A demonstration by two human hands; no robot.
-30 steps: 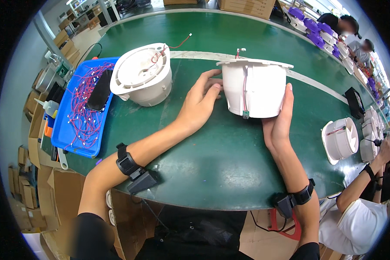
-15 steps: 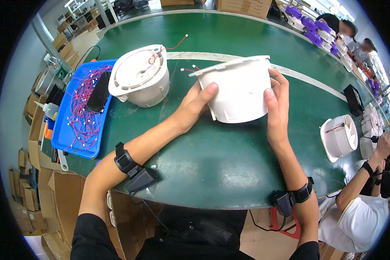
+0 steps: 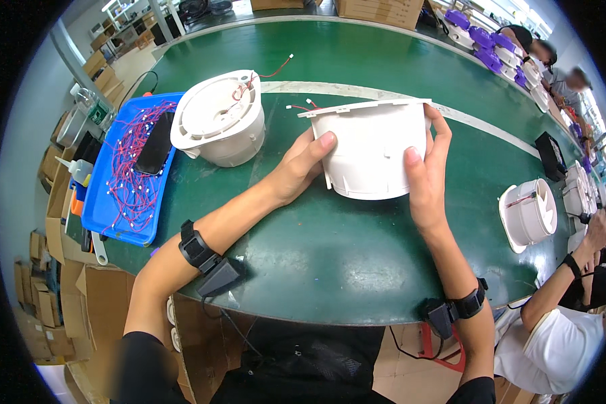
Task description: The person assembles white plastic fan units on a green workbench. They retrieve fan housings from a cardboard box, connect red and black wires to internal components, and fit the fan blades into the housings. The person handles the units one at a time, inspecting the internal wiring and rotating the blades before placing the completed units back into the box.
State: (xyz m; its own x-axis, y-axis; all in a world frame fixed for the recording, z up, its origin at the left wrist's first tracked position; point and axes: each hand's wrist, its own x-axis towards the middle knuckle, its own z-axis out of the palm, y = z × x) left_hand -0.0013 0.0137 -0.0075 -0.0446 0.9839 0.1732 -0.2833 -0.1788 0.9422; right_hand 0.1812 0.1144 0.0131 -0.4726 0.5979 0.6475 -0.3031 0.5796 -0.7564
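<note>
Between my two hands is a white plastic housing [image 3: 367,155], round-walled, with its flat flange at the top facing away from me. My left hand [image 3: 301,167] grips its left wall, thumb on the near side. On the right wall, my right hand [image 3: 427,172] is closed with the thumb in front and fingers behind. Two thin wires with small white plugs stick out past the flange's left end. Left of it, a second white housing [image 3: 219,124] stands on the green table, its ringed face up and a red wire [image 3: 276,69] trailing from it.
A blue tray [image 3: 118,232] at left holds many red-purple wires and a black phone [image 3: 156,145]. Beside it are a glue bottle [image 3: 79,168] and a water bottle [image 3: 91,104]. Another white housing [image 3: 528,215] lies at right, near a co-worker's arm [image 3: 552,289]. A black box [image 3: 550,155] stands behind.
The held housing has levelled out from its tilt, its right side coming down, and sits slightly lower. Both hands keep their hold.
</note>
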